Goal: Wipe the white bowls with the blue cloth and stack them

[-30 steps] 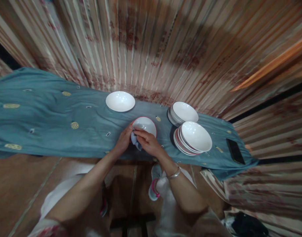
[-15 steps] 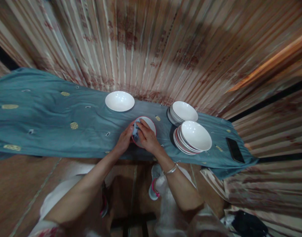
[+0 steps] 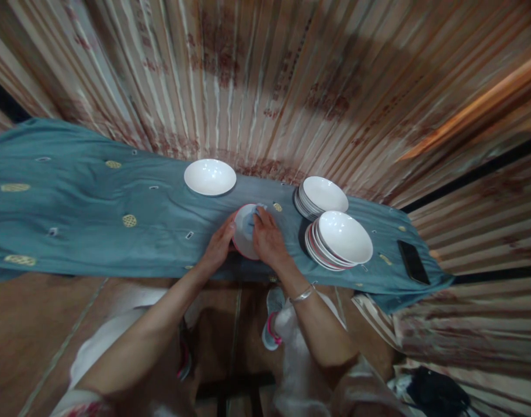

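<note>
The red-rimmed bowl (image 3: pixel 243 234) is at the near edge of the cloth-covered desk (image 3: pixel 83 226), left hand (image 3: pixel 220 245) grasping its left side. The right hand (image 3: pixel 269 238) grips a blue cloth (image 3: pixel 250 221) inside it. 2 dish stacks (image 3: pixel 346 238) stand rightward; 1 white bowl (image 3: pixel 210 177) sits beyond, leftward.

One red-rimmed bowl (image 3: pixel 244 246); at it, two hands (image 3: pixel 219 243) and one cloth (image 3: pixel 250 218); beyond it to the left, one white bowl (image 3: pixel 210 177); to its right, two stacks of dishes (image 3: pixel 346 237), layers too blurred to count, and one phone (image 3: pixel 413 262).
</note>
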`<state>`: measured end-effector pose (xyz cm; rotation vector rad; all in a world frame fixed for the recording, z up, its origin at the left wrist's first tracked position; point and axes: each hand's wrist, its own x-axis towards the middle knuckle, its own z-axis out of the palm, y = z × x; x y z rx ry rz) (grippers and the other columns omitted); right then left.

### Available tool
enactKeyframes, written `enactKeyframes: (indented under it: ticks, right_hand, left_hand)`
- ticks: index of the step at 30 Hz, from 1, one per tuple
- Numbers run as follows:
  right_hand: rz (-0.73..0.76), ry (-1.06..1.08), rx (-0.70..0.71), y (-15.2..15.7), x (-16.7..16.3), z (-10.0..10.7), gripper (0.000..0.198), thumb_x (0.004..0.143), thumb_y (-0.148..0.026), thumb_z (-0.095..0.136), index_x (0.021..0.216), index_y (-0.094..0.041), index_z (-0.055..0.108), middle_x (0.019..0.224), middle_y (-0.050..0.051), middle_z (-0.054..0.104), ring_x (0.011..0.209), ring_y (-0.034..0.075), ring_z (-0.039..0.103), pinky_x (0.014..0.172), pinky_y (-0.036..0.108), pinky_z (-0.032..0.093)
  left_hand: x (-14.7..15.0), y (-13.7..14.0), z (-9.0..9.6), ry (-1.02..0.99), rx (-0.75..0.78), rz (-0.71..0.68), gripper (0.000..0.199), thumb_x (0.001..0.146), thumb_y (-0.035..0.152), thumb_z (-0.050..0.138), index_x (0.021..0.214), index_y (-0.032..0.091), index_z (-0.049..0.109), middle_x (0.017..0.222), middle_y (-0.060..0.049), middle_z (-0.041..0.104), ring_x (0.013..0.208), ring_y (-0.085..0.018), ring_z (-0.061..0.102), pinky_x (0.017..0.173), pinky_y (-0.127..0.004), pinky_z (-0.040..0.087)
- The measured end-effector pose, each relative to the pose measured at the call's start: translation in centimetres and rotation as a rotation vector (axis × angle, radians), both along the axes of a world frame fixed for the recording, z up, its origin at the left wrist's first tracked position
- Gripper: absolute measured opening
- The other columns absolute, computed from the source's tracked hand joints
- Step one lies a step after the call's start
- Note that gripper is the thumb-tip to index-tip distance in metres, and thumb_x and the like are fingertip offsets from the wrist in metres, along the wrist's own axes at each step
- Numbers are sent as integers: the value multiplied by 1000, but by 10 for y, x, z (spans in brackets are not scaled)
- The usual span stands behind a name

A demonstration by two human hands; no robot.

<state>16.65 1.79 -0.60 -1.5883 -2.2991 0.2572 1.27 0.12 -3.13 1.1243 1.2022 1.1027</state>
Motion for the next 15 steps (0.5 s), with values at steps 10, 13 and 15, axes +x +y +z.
enactKeyframes:
  ticks: [10, 13, 15]
  right_hand:
    - [-8, -164, -85, -5, 16, 5, 34, 94, -5, 43, 119, -2, 65, 151, 25, 46, 142, 33, 40, 115, 46, 38]
    - [57, -287, -101, -6, 21, 5, 30, 94, -5, 42, 108, -2, 70, 139, 26, 57, 139, 30, 44, 116, 42, 36]
    - [112, -350, -118, -8, 23, 7, 29, 94, -5, 44, 101, -4, 72, 126, 25, 66, 137, 29, 47, 115, 41, 37]
  left_hand:
    - [1, 2, -1, 1, 2, 16, 60, 92, 55, 43, 143, 26, 55, 145, -6, 58, 116, -30, 62, 67, -34, 63]
    - [1, 3, -2, 17, 34, 13, 62, 92, 57, 42, 143, 25, 55, 145, -7, 58, 119, -31, 61, 71, -34, 63]
    - [1, 3, -3, 33, 51, 16, 64, 92, 60, 41, 142, 24, 56, 145, -7, 59, 122, -31, 60, 75, -36, 63]
